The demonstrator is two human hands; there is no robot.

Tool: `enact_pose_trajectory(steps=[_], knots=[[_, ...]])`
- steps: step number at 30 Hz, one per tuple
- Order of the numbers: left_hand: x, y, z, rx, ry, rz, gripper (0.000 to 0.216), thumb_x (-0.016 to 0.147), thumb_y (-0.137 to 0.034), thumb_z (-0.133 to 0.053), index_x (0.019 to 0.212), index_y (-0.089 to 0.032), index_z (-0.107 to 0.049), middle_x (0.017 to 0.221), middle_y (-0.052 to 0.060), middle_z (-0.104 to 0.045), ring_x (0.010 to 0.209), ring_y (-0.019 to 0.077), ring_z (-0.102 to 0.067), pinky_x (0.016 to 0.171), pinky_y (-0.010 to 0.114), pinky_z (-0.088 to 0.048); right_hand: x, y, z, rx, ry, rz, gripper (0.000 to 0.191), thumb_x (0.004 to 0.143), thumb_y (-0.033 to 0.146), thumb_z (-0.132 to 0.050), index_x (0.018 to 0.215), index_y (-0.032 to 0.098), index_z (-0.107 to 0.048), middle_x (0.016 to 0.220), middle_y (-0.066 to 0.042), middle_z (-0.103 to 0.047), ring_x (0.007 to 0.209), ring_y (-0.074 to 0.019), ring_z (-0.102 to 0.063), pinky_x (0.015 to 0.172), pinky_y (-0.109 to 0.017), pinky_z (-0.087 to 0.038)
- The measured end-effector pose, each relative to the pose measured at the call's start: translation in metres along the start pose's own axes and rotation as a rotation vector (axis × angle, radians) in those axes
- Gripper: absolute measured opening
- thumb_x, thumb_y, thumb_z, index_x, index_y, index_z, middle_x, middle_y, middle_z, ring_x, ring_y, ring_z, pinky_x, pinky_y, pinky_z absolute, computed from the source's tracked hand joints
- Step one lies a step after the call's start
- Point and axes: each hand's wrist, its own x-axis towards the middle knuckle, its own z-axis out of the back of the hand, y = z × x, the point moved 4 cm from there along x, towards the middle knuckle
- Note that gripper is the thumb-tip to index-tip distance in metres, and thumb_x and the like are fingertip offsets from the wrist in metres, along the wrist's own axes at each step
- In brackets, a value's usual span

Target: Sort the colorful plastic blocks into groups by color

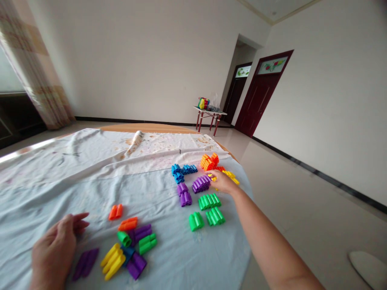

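Left hand (57, 249) spread loose, right hand (222, 181) on yellow blocks (231, 175), grip unclear, maybe pinching; its forearm could sweep green blocks (211, 201) off the desk (157, 128)

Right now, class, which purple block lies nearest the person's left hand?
The purple block lying alone, just right of the left hand; the other purple blocks sit farther right in the mixed pile or far off by the right hand.
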Motion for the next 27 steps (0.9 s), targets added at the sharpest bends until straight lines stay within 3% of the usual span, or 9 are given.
enact_pose_trajectory(steps=[5, 9, 11, 15, 18, 22, 25, 27], knots=[[-0.011, -0.011, -0.001, -0.133, 0.059, 0.094, 0.037, 0.077, -0.043, -0.043, 0.085, -0.014, -0.066, 0.063, 0.001, -0.059, 0.059, 0.0129, -0.051, 0.055, 0.025, -0.04, -0.006, 0.013, 0.013, -0.072, -0.114, 0.01, 0.046, 0.069, 0.001, -0.046, 0.111, 0.017, -0.059, 0.11, -0.007, -0.062, 0.101, -0.0173, -0.058, 0.091, -0.033, -0.044], [-0.012, -0.012, -0.001, -0.151, 0.071, 0.085, 0.04, 0.078, -0.043, -0.042, 0.088, -0.012, -0.065, 0.062, 0.001, -0.058, 0.057, 0.0117, -0.049, 0.053, 0.024, -0.038, -0.016, 0.048, 0.007, -0.035, -0.234, 0.114, 0.034, 0.078, 0.01, -0.044, 0.107, 0.019, -0.06, 0.106, -0.008, -0.063, 0.099, -0.0183, -0.058, 0.089, -0.035, -0.045], [-0.012, -0.011, -0.001, -0.157, 0.074, 0.083, 0.04, 0.079, -0.042, -0.042, 0.088, -0.011, -0.066, 0.062, 0.001, -0.058, 0.056, 0.0115, -0.049, 0.054, 0.024, -0.038, -0.026, 0.079, -0.012, 0.009, -0.185, 0.209, 0.031, 0.08, 0.014, -0.045, 0.107, 0.02, -0.061, 0.105, -0.007, -0.063, 0.097, -0.0178, -0.058, 0.089, -0.034, -0.046], [-0.013, -0.012, 0.0, -0.164, 0.088, 0.075, 0.04, 0.079, -0.041, -0.042, 0.087, -0.011, -0.066, 0.062, 0.002, -0.059, 0.058, 0.0119, -0.05, 0.056, 0.024, -0.039, -0.05, 0.144, -0.069, 0.074, 0.1, 0.452, 0.03, 0.082, 0.013, -0.047, 0.108, 0.02, -0.06, 0.105, -0.005, -0.063, 0.102, -0.016, -0.055, 0.094, -0.032, -0.042], [-0.014, -0.014, 0.001, -0.165, 0.089, 0.07, 0.039, 0.079, -0.041, -0.042, 0.087, -0.011, -0.066, 0.063, 0.003, -0.06, 0.058, 0.012, -0.05, 0.056, 0.024, -0.039, -0.062, 0.174, -0.103, 0.068, 0.257, 0.539, 0.029, 0.081, 0.015, -0.052, 0.108, 0.017, -0.061, 0.104, -0.006, -0.064, 0.101, -0.0167, -0.055, 0.093, -0.03, -0.041], [-0.015, -0.016, 0.001, -0.171, 0.092, 0.07, 0.039, 0.079, -0.041, -0.042, 0.086, -0.011, -0.066, 0.063, 0.003, -0.059, 0.057, 0.012, -0.049, 0.054, 0.025, -0.039, -0.068, 0.191, -0.128, 0.008, 0.323, 0.543, 0.031, 0.079, 0.024, -0.058, 0.109, 0.016, -0.061, 0.106, -0.006, -0.064, 0.1, -0.0194, -0.055, 0.094, -0.031, -0.04], [-0.015, -0.015, 0.001, -0.181, 0.086, 0.067, 0.04, 0.078, -0.043, -0.042, 0.084, -0.012, -0.066, 0.061, 0.003, -0.059, 0.056, 0.0118, -0.049, 0.054, 0.024, -0.038, -0.071, 0.193, -0.136, -0.034, 0.329, 0.527, 0.039, 0.076, 0.034, -0.063, 0.112, 0.019, -0.059, 0.108, -0.006, -0.062, 0.101, -0.0212, -0.054, 0.092, -0.034, -0.041], [-0.014, -0.014, 0.001, -0.186, 0.072, 0.064, 0.042, 0.078, -0.046, -0.041, 0.083, -0.012, -0.065, 0.06, 0.002, -0.058, 0.055, 0.012, -0.049, 0.053, 0.024, -0.038, -0.071, 0.191, -0.138, -0.053, 0.331, 0.531, 0.04, 0.077, 0.031, -0.063, 0.114, 0.02, -0.057, 0.111, -0.006, -0.061, 0.104, -0.0208, -0.052, 0.093, -0.035, -0.04]])
